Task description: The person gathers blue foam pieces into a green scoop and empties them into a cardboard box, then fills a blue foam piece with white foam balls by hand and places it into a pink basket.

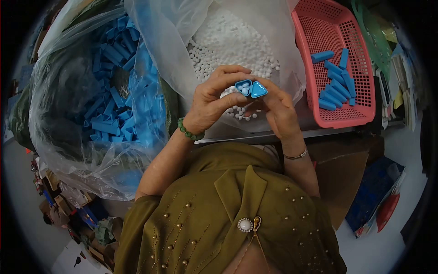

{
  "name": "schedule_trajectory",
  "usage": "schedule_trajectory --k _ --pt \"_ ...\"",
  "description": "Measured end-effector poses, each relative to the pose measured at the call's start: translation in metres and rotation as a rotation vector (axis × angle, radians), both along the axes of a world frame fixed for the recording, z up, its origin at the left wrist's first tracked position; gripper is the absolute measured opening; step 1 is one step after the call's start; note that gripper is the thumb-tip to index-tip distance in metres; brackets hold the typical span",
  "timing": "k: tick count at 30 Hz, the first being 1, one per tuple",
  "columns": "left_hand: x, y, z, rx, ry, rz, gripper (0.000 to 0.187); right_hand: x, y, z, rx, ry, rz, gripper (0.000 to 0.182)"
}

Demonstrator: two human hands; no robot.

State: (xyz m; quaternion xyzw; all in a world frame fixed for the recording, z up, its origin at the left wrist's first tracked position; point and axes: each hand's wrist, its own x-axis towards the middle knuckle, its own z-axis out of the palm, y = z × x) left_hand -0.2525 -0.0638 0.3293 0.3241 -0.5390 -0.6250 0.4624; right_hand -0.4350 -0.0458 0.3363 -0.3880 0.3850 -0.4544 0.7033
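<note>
Between my hands is a small blue triangular container [238, 85], its open end facing me with several white pellets inside. Its blue triangular lid [258, 90] stands open beside the mouth, apparently joined to it. My left hand [216, 93] is closed around the container from the left, thumb below and fingers above. From the right, my right hand [279, 107] grips the container near the lid; its fingertips are partly hidden. Just beyond and beneath my hands lies a heap of white pellets [232, 41] on clear plastic sheeting.
At left, a large clear plastic bag [54, 123] holds many blue triangular containers [109, 125]. A pink mesh basket [315, 77] at right has several more blue containers [336, 77] in it. Cardboard [342, 178] sits below the table edge at right.
</note>
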Motion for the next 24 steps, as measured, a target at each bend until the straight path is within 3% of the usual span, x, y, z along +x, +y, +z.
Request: schedule_trajectory --k 2,9,11,13,14,17,19,20,22,23,24 --pt "0.000 0.004 0.004 0.053 -0.001 -0.040 0.035 -0.002 0.000 -0.006 0.042 -0.295 0.087 0.042" --pt "-0.010 0.015 0.013 -0.035 -0.122 -0.019 0.036 0.006 0.007 0.003 0.057 -0.121 0.063 0.031" --pt "-0.010 0.018 0.016 -0.217 -0.304 0.051 0.039 0.012 0.010 0.013 0.039 -0.083 -0.003 0.024" --pt "-0.007 0.023 0.024 -0.220 -0.333 0.046 0.036 0.019 0.011 0.024 0.058 -0.095 -0.020 0.021" --pt "-0.003 0.023 0.020 -0.372 -0.394 0.071 0.038 0.021 0.013 0.025 0.084 -0.093 -0.065 0.018" --pt "0.015 0.030 0.046 -0.323 -0.243 -0.017 0.040 0.013 0.016 0.032 -0.089 -0.115 0.044 0.026" --pt "0.048 0.025 0.064 -0.297 -0.122 0.123 0.036 -0.006 0.017 0.057 -0.227 -0.179 0.028 0.034" --pt "0.077 0.019 0.067 -0.369 -0.338 0.278 0.032 -0.027 0.016 0.060 -0.303 -0.204 -0.018 0.038" --pt "0.138 0.011 0.058 -0.326 -0.738 0.614 0.028 -0.074 0.017 0.065 -0.380 -0.010 -0.420 0.043" --pt "0.163 0.012 0.051 -0.274 -1.050 0.661 0.028 -0.094 0.013 0.068 -0.386 -0.007 -0.418 0.043" --pt "0.184 0.014 0.043 -0.215 -1.361 0.698 0.028 -0.112 0.008 0.070 -0.439 0.210 -0.531 0.040"
